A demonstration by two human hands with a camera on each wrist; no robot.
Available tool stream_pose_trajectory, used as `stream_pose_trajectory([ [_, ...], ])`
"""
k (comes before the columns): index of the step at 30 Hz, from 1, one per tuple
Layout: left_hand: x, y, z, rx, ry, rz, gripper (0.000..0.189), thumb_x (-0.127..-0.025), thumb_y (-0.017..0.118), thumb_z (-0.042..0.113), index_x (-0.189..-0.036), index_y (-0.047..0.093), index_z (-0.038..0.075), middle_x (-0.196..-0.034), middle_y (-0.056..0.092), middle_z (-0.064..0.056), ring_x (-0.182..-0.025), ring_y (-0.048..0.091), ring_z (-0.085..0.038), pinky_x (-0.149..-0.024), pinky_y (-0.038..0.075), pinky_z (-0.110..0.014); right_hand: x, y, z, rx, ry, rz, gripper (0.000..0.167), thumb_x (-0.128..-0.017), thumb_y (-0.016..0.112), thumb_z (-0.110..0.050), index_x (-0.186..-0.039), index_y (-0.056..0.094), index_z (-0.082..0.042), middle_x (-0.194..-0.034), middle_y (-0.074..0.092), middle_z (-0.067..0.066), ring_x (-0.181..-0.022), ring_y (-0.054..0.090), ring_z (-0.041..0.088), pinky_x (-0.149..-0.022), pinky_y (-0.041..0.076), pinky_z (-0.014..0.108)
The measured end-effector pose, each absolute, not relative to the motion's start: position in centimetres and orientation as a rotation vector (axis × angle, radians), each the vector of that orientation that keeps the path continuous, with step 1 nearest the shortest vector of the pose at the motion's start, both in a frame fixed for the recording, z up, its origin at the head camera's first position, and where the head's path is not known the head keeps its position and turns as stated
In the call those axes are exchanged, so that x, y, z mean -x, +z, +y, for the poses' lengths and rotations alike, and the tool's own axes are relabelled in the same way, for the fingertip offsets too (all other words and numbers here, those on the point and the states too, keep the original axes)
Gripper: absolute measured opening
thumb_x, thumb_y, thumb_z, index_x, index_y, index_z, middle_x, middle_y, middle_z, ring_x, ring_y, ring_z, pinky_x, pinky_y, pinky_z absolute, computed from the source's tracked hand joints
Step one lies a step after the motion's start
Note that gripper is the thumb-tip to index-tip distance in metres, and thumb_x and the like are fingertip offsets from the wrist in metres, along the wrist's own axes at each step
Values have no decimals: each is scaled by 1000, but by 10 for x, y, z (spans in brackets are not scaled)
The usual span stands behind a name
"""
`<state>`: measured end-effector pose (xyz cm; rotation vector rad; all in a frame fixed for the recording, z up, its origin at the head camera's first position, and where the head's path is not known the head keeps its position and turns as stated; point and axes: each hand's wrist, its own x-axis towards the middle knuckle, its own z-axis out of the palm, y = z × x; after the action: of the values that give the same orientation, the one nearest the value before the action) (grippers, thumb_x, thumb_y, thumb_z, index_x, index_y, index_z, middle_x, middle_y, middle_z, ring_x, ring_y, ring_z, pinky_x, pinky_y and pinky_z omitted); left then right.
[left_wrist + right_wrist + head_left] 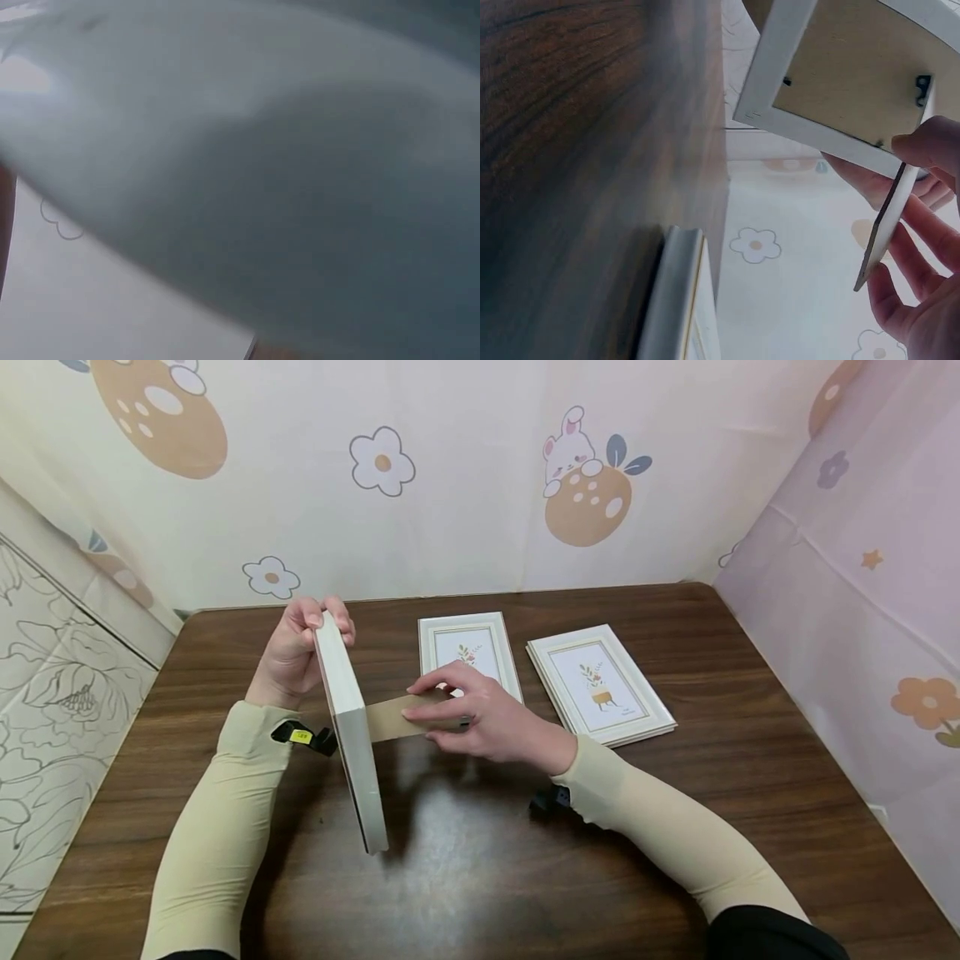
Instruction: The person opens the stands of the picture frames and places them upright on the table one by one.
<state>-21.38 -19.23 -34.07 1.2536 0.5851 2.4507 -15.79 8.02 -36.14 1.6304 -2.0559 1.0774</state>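
My left hand [291, 647] grips the upper end of a white picture frame [369, 793], held on edge above the table with its brown backing board [847, 67] facing right. From that back a brown easel leg [386, 718] sticks out on a dark metal hinge [922, 90]. The fingers and thumb of my right hand [491, 714] pinch this leg near its free end. In the left wrist view, a blurred pale surface of the frame [187, 150] fills most of the picture and hides the fingers.
Behind my right hand a white picture frame [510, 660] with a potted-plant print lies on the brown wooden table [480, 893]. To its right, stacked frames [645, 702] show the same print. A patterned curtain [465, 527] hangs along the table's far edge.
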Motion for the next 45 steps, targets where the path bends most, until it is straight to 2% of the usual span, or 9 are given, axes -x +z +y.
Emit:
stream_pose_trajectory([
  [9,216,-342,-194,-1290,2388,661,10,-86,71,-7,-96,69,-9,-104,66,-25,-97,68,-35,-80,58,-35,158,-355,86,-1647,1041,-2085,32,-80,77,-7,-111,78,-15,-121,62,8,-113,52,24,-92,47,38],
  [14,216,-341,-193,-1285,2392,663,11,-85,71,-6,-96,69,-9,-103,67,-25,-96,68,-35,-80,58,-35,158,-355,86,-1653,1049,-2076,32,-81,78,-6,-112,77,-13,-122,64,9,-113,54,23,-93,46,37],
  [21,213,-341,-193,-1253,2457,610,10,-84,72,-8,-92,68,-11,-101,66,-26,-94,67,-36,-82,57,-35,158,-353,85,-1643,1039,-2094,41,-81,80,-7,-121,72,-9,-126,64,11,-119,56,21,-105,39,39],
  [26,214,-342,-195,-1271,2445,623,9,-85,71,-9,-93,67,-11,-103,66,-26,-95,67,-36,-83,57,-36,157,-354,87,-1631,1033,-2113,43,-81,82,-10,-123,71,-8,-128,63,11,-121,56,21,-110,36,40],
  [30,213,-341,-195,-1272,2453,642,9,-85,71,-8,-93,68,-11,-102,67,-25,-95,67,-36,-83,57,-36,159,-356,88,-1612,1039,-2097,44,-80,83,-9,-121,71,-8,-127,64,11,-119,57,22,-106,40,38],
  [37,212,-339,-200,-1299,2442,670,10,-86,70,-8,-95,67,-12,-104,66,-26,-98,67,-36,-83,57,-37,161,-357,97,-1560,1079,-2118,41,-78,82,-2,-118,72,-4,-124,65,13,-115,57,24,-90,50,40],
  [41,210,-338,-204,-1287,2470,701,10,-85,71,-8,-93,66,-13,-103,67,-26,-97,67,-37,-81,58,-37,162,-359,105,-1516,1067,-2153,41,-78,82,-4,-118,72,-6,-124,65,10,-116,57,25,-93,49,38],
  [45,209,-337,-207,-1275,2522,722,11,-84,72,-8,-90,64,-14,-103,67,-26,-97,67,-37,-80,58,-36,162,-361,114,-1478,1069,-2185,42,-78,82,-4,-119,72,-6,-124,65,10,-117,57,25,-102,44,38],
])
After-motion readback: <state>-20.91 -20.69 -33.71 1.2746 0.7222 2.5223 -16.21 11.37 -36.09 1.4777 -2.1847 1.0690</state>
